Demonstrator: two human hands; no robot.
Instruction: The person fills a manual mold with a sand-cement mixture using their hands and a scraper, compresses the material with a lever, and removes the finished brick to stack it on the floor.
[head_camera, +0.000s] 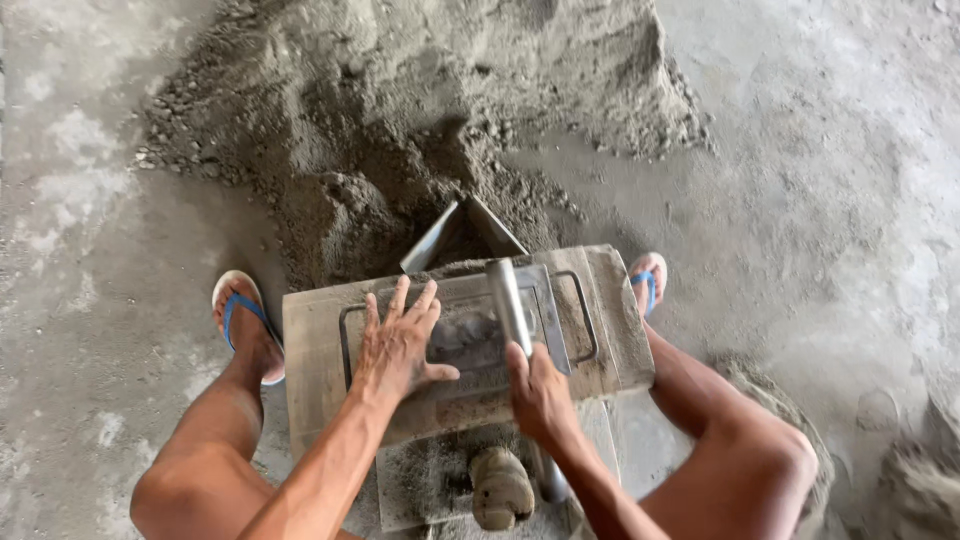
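Observation:
A grey metal block mould (610, 330) coated in cement stands between my knees. My left hand (398, 345) lies flat, fingers spread, on its top plate over the dark opening. My right hand (538, 392) is closed around a metal pipe handle (508, 300) that runs upward across the mould's top. Behind the mould a metal shovel blade (440, 235) is stuck into the foot of a large heap of damp grey sand mix (400, 110).
I squat on a concrete floor (830, 180) with my feet in blue-strapped flip-flops (240, 320) on both sides of the mould. A flat board (420, 480) and a rounded cement-caked lump (500, 488) lie beneath the mould. Loose mix lies at the lower right (920, 480).

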